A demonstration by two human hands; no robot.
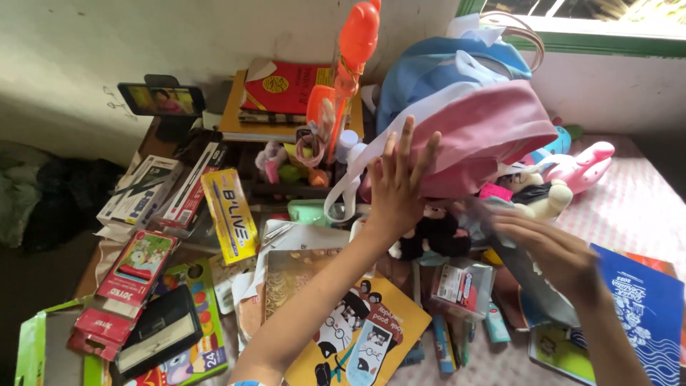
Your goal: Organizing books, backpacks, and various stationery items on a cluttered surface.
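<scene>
On the cluttered table top, left hand (395, 184) is pressed flat, fingers spread, against the side of a soft pink-and-blue fabric backpack (475, 118); palm contact only, nothing grasped. Bag sits centre-back, leaning on the pile, white strap hanging loose down its front.

Right hand (554, 255) is closed around a long flat grey strip (504, 250), ruler-like; motion blur, so can't confirm what it is. It runs from under the bag's lower edge out toward the right.

Around it:
- black plush toy (436, 236) touching the bag's underside, just beside the left wrist
- pink-and-white plush rabbit (572, 171) right of the bag
- tall orange plastic toy (351, 50) upright behind, near the bag's left side
- yellow pen box (229, 213) and red card boxes (136, 268) well to the left
- orange booklet with cartoon figures (357, 329) under the left forearm
- blue patterned notebook (643, 307) beside the right wrist

Risks, my read:
- bag is propped only by an open palm; ease off and it likely slumps forward onto the plush and small packets
- pulling the strip from under the bag could drag the plush or tip the bag
- loose strap could snag the orange toy and topple it
- stack is loose; any shove may slide the boxes off the left edge
</scene>
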